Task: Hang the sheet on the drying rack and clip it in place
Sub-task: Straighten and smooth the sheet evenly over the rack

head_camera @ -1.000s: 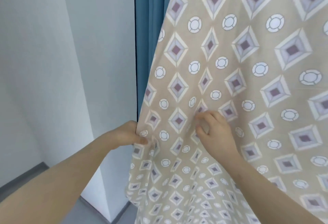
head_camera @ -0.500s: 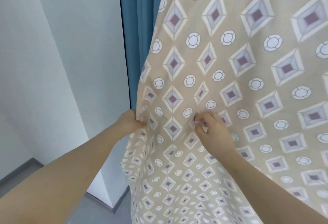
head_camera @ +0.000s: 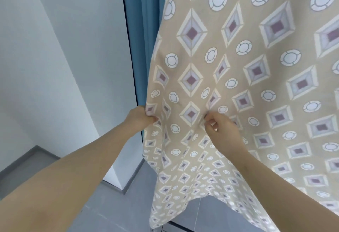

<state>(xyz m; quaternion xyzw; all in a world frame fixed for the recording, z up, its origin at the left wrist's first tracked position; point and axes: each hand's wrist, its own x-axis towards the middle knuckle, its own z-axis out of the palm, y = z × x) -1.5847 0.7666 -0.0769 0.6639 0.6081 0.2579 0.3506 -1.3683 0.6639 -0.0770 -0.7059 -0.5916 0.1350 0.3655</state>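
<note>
Head view. The beige patterned sheet [head_camera: 247,88] hangs ahead, filling the right side in front of a blue curtain [head_camera: 139,39]. The left hand [head_camera: 140,119] grips the sheet's left edge; the right hand [head_camera: 222,129] pinches a fold just beside it. Grey floor [head_camera: 128,209] lies below.

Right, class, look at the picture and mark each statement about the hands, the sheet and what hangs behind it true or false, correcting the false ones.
1. The left hand grips the left edge of the sheet. True.
2. The right hand hangs free of the sheet. False: it pinches a fold of the fabric.
3. A blue curtain hangs behind the sheet. True.
4. The sheet is plain white. False: it is beige, patterned with diamonds and circles.
</note>
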